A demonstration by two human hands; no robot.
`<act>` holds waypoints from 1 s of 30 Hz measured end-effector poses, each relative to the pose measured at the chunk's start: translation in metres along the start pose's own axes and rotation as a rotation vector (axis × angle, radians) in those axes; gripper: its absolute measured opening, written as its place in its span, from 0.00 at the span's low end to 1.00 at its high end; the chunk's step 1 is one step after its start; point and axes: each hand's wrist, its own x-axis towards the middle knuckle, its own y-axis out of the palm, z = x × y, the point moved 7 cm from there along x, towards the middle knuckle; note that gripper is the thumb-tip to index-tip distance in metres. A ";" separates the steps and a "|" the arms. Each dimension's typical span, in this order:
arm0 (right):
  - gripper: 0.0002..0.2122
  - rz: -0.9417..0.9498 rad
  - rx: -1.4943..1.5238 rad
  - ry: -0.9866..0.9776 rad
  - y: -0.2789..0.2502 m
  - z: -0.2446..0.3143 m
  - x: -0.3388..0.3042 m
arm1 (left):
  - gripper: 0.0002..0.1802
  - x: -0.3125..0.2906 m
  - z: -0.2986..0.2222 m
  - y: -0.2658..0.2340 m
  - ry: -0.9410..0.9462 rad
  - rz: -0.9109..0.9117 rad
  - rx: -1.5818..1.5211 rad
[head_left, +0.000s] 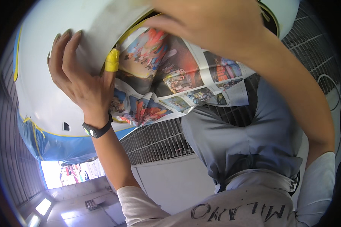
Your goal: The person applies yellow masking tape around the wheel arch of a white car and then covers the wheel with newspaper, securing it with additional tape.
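Note:
My left hand [81, 83] rests on a pale, smooth car body panel [38, 90], fingers spread over its surface. Yellow tape [112, 60] wraps its thumb, which lies at the panel's curved edge, against a colourful printed newspaper sheet [182, 73]. The creased sheet hangs beneath that edge, which has a yellow taped line along it. My right hand [212, 20] reaches across above the paper to the upper part of the curved edge. Motion blurs it, and its fingertips cannot be made out. Near the left fingers the panel has a greyer patch [106, 32].
Blue plastic film [58, 143], edged with yellow tape, covers the panel's lower left. Below lies metal floor grating [155, 142]. A pale cable or hose [331, 79] curves at the right. My grey-trousered legs [238, 140] are bent close to the paper.

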 end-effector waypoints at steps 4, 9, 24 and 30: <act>0.10 -0.364 -0.282 -0.259 -0.010 -0.023 -0.006 | 0.40 0.001 -0.003 0.000 -0.027 0.016 0.039; 0.13 -0.352 -0.377 -0.099 -0.005 -0.035 -0.018 | 0.39 0.009 -0.008 0.004 -0.037 -0.002 0.004; 0.13 -0.099 0.026 0.347 -0.031 -0.063 -0.055 | 0.39 0.054 -0.039 0.025 0.078 -0.004 -0.002; 0.08 -0.195 -0.156 0.270 -0.023 -0.063 -0.056 | 0.38 0.065 -0.048 0.030 0.097 0.013 -0.007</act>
